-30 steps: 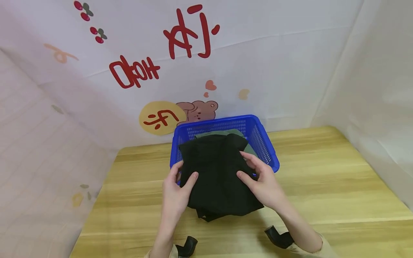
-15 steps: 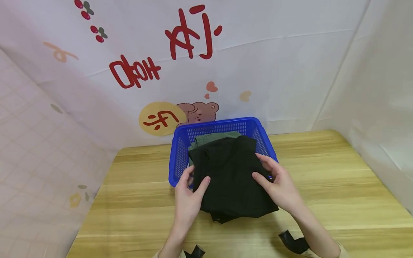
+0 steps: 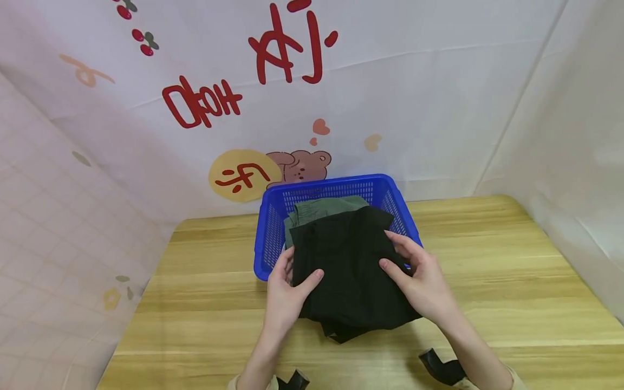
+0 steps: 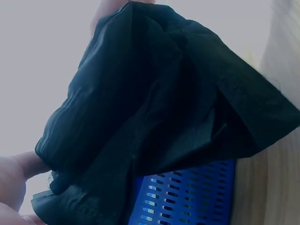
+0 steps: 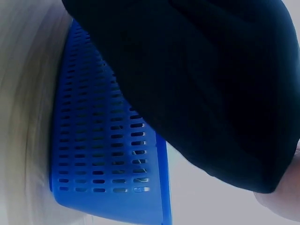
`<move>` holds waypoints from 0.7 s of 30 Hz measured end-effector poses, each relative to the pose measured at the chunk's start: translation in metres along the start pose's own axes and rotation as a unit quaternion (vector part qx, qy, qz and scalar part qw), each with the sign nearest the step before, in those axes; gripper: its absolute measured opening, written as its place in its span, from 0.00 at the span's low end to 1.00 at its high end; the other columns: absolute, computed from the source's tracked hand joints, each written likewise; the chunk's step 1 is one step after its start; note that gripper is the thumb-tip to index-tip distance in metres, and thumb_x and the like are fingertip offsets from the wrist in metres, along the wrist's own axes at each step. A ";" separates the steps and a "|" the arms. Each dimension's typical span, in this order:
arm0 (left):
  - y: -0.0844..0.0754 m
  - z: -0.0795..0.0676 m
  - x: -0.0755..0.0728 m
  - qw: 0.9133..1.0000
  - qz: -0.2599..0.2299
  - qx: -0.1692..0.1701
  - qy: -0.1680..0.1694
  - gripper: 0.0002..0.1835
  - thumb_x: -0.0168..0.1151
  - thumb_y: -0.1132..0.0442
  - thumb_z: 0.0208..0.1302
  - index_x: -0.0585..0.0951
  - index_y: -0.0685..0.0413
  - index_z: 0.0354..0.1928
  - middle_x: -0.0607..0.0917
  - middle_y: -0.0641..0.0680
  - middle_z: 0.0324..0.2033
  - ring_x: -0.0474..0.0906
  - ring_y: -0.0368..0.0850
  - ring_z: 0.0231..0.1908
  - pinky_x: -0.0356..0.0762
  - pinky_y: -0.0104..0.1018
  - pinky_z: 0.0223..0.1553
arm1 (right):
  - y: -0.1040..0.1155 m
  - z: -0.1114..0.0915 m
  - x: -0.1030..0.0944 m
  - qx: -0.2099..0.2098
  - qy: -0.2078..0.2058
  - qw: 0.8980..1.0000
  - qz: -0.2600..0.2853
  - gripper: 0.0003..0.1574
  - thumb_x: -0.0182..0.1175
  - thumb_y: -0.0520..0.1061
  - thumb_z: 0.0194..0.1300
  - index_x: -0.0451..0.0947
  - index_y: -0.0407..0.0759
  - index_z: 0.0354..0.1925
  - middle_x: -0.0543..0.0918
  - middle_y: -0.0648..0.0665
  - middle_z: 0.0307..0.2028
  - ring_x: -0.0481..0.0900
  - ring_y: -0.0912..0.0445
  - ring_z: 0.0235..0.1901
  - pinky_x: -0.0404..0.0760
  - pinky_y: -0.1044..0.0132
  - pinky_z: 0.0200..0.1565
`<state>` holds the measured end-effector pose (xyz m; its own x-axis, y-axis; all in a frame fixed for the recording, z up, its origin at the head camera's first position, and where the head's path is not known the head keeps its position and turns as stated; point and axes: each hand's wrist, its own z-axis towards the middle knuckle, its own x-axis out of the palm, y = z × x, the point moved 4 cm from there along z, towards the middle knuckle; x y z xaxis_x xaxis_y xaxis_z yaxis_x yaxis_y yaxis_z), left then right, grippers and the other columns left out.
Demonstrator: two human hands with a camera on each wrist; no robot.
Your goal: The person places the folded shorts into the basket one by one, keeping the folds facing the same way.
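Both hands hold up a folded black garment (image 3: 351, 276) over the front of a blue plastic basket (image 3: 265, 238). My left hand (image 3: 287, 290) pinches its left side, thumb on the near face and fingers behind. The right hand (image 3: 421, 273) grips the opposite side in the same way. Behind it, folded green cloth (image 3: 324, 208) lies inside the basket. In the left wrist view the garment (image 4: 154, 103) hangs in folds before the basket's slotted wall (image 4: 187, 194). The right wrist view shows its dark underside (image 5: 201, 89) beside the basket wall (image 5: 108, 159).
The basket stands on a wooden table (image 3: 487, 271), near the back edge. A white printed cloth (image 3: 414, 108) with red lettering and a bear hangs behind it. Black curved pieces (image 3: 441, 368) sit at both wrists, by the sleeves.
Over the last second both hands have carried the black garment to the right, and more of the green cloth shows. In the last half second they have hardly moved.
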<state>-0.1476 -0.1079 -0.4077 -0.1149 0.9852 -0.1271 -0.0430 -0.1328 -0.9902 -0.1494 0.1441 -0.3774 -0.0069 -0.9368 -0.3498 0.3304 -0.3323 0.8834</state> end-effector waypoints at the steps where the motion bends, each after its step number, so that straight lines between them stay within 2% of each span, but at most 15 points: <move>1: 0.000 0.000 0.000 1.000 0.004 -0.001 0.004 0.35 0.74 0.64 0.65 0.73 0.61 0.72 0.83 0.61 0.65 0.81 0.55 0.65 0.77 0.37 0.68 | 0.000 0.000 0.000 -0.005 -0.002 1.000 0.003 0.31 0.64 0.30 0.70 0.73 0.32 0.70 0.90 0.29 0.47 0.85 0.74 0.42 0.86 0.76 0.40; 3: 0.000 0.000 0.000 1.000 0.010 0.001 0.005 0.36 0.74 0.64 0.65 0.72 0.62 0.73 0.82 0.62 0.66 0.79 0.56 0.66 0.76 0.45 0.71 | 0.001 0.000 0.000 -0.011 -0.006 1.000 0.003 0.32 0.64 0.30 0.69 0.73 0.32 0.69 0.91 0.30 0.47 0.85 0.74 0.41 0.86 0.77 0.39; 8: 0.000 -0.001 -0.008 1.000 0.018 -0.002 -0.011 0.36 0.74 0.66 0.65 0.72 0.62 0.73 0.83 0.62 0.64 0.81 0.56 0.64 0.76 0.29 0.66 | 0.000 0.002 0.001 0.005 0.004 1.000 -0.024 0.32 0.65 0.32 0.70 0.72 0.33 0.70 0.91 0.34 0.45 0.85 0.72 0.40 0.85 0.76 0.41; 10: -0.001 -0.001 -0.012 1.000 0.024 0.000 -0.011 0.36 0.73 0.65 0.65 0.71 0.63 0.73 0.83 0.62 0.64 0.81 0.56 0.64 0.76 0.22 0.61 | 0.000 0.003 0.001 0.013 0.011 0.999 -0.035 0.32 0.65 0.34 0.71 0.72 0.33 0.71 0.92 0.35 0.45 0.84 0.72 0.41 0.85 0.76 0.43; 12: -0.002 0.000 -0.014 0.999 0.033 0.004 -0.006 0.36 0.73 0.65 0.66 0.70 0.63 0.74 0.82 0.63 0.65 0.81 0.57 0.64 0.78 0.29 0.63 | 0.001 0.005 0.000 0.014 0.014 0.999 -0.039 0.33 0.65 0.34 0.71 0.71 0.34 0.72 0.92 0.37 0.45 0.84 0.71 0.41 0.83 0.77 0.45; 14: -0.004 0.003 -0.016 0.999 0.051 0.013 0.001 0.37 0.73 0.65 0.66 0.69 0.64 0.74 0.81 0.63 0.66 0.80 0.57 0.65 0.79 0.40 0.67 | 0.001 0.008 -0.002 0.005 0.013 0.999 -0.048 0.33 0.66 0.34 0.71 0.72 0.34 0.72 0.92 0.37 0.45 0.83 0.70 0.42 0.82 0.78 0.47; 17: -0.010 0.009 -0.017 0.997 0.073 0.027 0.007 0.37 0.73 0.65 0.67 0.69 0.66 0.74 0.81 0.64 0.65 0.80 0.58 0.65 0.77 0.53 0.69 | 0.003 0.017 -0.003 -0.007 0.016 0.997 -0.069 0.33 0.66 0.34 0.71 0.72 0.34 0.71 0.92 0.38 0.45 0.86 0.64 0.43 0.82 0.77 0.48; 20: -0.017 0.018 -0.018 0.996 0.085 0.039 0.009 0.36 0.73 0.65 0.67 0.69 0.65 0.74 0.81 0.64 0.63 0.81 0.58 0.63 0.80 0.56 0.66 | 0.006 0.030 -0.004 -0.013 0.024 0.995 -0.092 0.33 0.66 0.35 0.70 0.73 0.35 0.71 0.91 0.38 0.44 0.88 0.53 0.48 0.86 0.65 0.53; 21: -0.020 0.021 -0.019 0.995 0.088 0.040 0.010 0.36 0.73 0.66 0.67 0.69 0.65 0.74 0.80 0.64 0.63 0.80 0.58 0.63 0.80 0.56 0.67 | 0.008 0.035 -0.004 -0.013 0.027 0.995 -0.095 0.34 0.66 0.35 0.70 0.73 0.35 0.72 0.91 0.36 0.47 0.88 0.48 0.51 0.87 0.58 0.56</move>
<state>-0.1654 -0.1260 -0.3841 -0.1088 0.9477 -0.3001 -0.1028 -0.3110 -0.9448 -0.1802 0.1417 -0.3580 -0.0199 -0.8501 -0.5263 0.3520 -0.4986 0.7921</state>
